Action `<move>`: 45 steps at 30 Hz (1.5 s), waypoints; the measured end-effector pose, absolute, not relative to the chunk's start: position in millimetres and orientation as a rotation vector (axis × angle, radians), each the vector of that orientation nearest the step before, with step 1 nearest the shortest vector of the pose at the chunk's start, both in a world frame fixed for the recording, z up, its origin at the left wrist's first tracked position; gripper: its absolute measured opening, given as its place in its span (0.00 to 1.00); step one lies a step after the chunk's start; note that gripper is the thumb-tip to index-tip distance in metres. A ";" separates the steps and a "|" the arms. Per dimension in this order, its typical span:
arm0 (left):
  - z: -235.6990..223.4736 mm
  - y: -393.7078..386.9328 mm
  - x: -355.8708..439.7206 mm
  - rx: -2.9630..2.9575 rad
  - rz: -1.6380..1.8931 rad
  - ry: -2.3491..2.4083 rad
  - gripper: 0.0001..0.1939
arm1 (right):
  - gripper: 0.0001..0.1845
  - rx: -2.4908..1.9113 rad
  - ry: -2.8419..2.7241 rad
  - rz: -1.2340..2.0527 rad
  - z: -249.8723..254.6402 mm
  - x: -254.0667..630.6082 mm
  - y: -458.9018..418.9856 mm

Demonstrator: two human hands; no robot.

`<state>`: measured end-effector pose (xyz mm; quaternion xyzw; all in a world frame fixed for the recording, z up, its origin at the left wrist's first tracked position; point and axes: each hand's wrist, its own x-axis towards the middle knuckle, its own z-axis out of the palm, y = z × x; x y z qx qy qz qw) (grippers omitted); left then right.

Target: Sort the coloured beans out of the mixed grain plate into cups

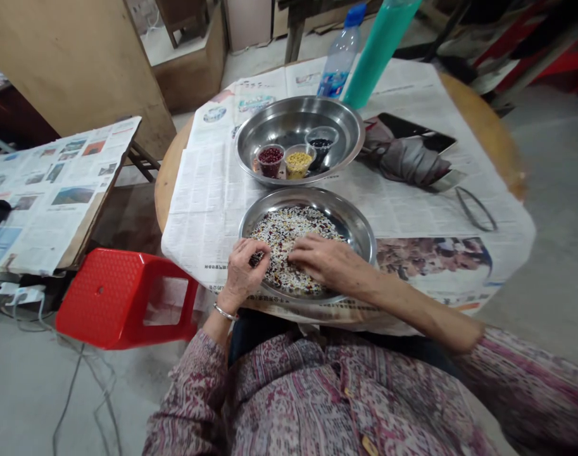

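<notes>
A steel pan (pixel 359 228) near me holds a heap of mixed grains and beans (pixel 289 231), white, red and dark. My left hand (pixel 244 266) rests curled on the heap's left side, its fingers pinched over some dark beans. My right hand (pixel 329 259) lies flat on the heap, fingertips pointing left, almost touching the left hand. Behind it a second steel pan (pixel 279 123) carries three small clear cups: red beans (pixel 270 159), yellow grains (pixel 298 162) and black beans (pixel 321 145).
The round table is covered in newspaper (pixel 207 196). A water bottle (pixel 339 63) and a teal bottle (pixel 378 50) stand at the back, a folded grey cloth (pixel 407 158) and a black loop (pixel 476 209) to the right. A red plastic stool (pixel 122 297) stands left.
</notes>
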<state>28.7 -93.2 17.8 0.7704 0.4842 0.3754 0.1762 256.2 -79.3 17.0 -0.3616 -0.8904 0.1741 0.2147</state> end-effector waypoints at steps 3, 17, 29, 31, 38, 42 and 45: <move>15.7 -94.4 29.1 2.116 1.139 1.367 0.06 | 0.10 -1.205 -2.279 0.313 15.0 257.9 -57.2; 7.4 -93.1 29.0 2.028 1.348 1.239 0.03 | 0.13 -0.861 -2.604 0.357 24.5 235.6 -74.3; 8.4 -90.2 27.1 2.100 1.359 1.290 0.13 | 0.10 -0.695 -2.708 0.045 23.1 209.8 -59.2; 8.1 -89.4 26.7 2.108 1.344 1.297 0.13 | 0.11 -0.840 -2.697 -0.001 24.0 214.3 -46.3; 8.8 -90.2 27.0 2.070 1.325 1.308 0.12 | 0.14 -1.343 -2.568 0.042 25.4 269.8 -29.5; 8.6 -92.2 27.0 2.049 1.305 1.331 0.12 | 0.15 -1.391 -2.486 0.241 23.8 292.1 -48.7; 8.3 -93.1 26.7 2.037 1.298 1.355 0.13 | 0.15 -1.282 -2.456 0.420 24.7 290.0 -70.3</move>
